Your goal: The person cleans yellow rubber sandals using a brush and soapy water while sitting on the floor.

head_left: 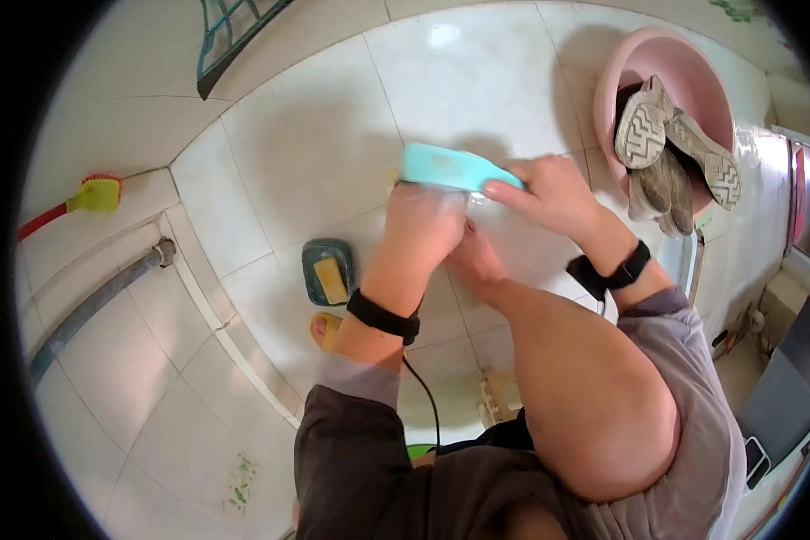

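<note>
My right hand [556, 193] is closed around the narrow end of a turquoise scrub brush [454, 167], thumb along its edge. The brush's broad end lies over the front of my left hand [426, 219]. That hand looks curled, but the brush hides its fingertips and whatever they grip; a small tan edge shows beside it. The brush and left hand are slightly blurred. Left of my left forearm, a yellow soap bar [331, 281] rests in a dark soap dish [315, 256] on the floor. My bare foot [475, 261] is just below the hands.
A pink basin [621, 67] at the far right holds several shoes [643, 135], soles showing. A yellow slipper [328, 329] is near my left forearm. A red-handled brush [94, 193] and a grey pipe [99, 301] are at the left. A black cable [430, 387] hangs from my left wristband.
</note>
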Tool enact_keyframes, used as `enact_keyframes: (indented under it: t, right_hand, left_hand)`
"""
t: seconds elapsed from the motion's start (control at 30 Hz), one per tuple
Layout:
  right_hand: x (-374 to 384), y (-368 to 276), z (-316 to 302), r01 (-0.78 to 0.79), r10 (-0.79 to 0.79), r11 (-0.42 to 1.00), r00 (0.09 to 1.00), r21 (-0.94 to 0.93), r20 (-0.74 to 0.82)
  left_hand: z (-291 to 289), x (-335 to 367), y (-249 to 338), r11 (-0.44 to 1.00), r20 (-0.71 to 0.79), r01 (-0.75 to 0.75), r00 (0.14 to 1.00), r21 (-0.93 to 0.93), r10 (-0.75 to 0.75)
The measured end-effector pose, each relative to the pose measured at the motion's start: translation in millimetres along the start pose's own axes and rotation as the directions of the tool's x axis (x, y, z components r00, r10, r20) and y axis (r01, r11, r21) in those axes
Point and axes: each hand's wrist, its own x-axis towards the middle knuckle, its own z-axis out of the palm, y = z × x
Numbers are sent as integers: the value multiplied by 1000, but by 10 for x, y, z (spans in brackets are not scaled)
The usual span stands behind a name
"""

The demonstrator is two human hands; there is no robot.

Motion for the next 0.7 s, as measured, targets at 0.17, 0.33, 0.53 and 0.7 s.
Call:
enact_keyframes:
  t: [0.17, 0.33, 0.53, 0.7]
  right_hand:
    - [196, 82, 182, 79, -68, 991, 993, -106, 101]
    - [55, 408, 470, 76, -72, 965, 997, 249, -22]
    - [99, 318, 419, -16, -1, 965, 998, 261, 65]
    - [56, 644, 563, -119, 122, 965, 993, 232, 5]
  left_hand:
    - [66, -70, -66, 999, -225, -40, 974, 0, 39]
    - [-146, -47, -41, 996, 38, 80, 996, 43, -82]
    - [-186, -98, -3, 988, -92, 120, 987, -99, -129]
    - [-124, -234, -117, 982, -181, 161, 968, -96, -176]
